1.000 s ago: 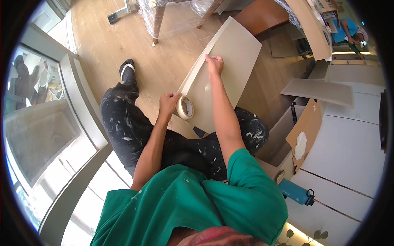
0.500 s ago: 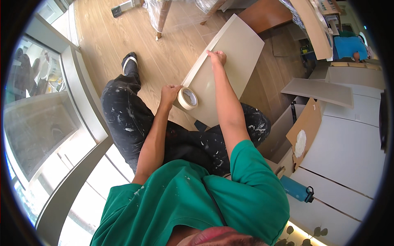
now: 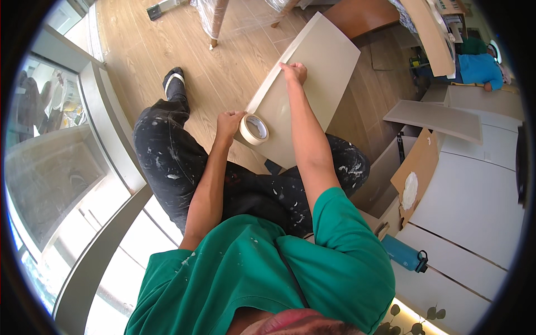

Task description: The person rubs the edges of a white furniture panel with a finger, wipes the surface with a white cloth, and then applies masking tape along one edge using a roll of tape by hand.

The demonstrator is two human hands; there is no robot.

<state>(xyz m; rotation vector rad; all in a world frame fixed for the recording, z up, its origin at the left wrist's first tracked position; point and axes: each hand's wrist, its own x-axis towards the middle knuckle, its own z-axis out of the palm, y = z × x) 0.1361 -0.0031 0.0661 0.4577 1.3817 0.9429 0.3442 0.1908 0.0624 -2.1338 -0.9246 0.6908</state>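
Left hand (image 3: 228, 121) closed on a roll of masking tape (image 3: 254, 129) at the near left edge of the beige panel (image 3: 312, 84) resting across the lap, right hand (image 3: 294, 72) pressing the stretched tape strip (image 3: 267, 96) flat farther along, far stretch seemingly untaped.

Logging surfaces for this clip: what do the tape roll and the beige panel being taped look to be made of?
The tape roll, held in the left hand, looks like cream paper masking tape: matte, with a hollow core. The beige panel under the right hand looks like a painted or laminated board, perhaps wood-based: flat, smooth, evenly coloured, with straight edges. Its core cannot be seen.
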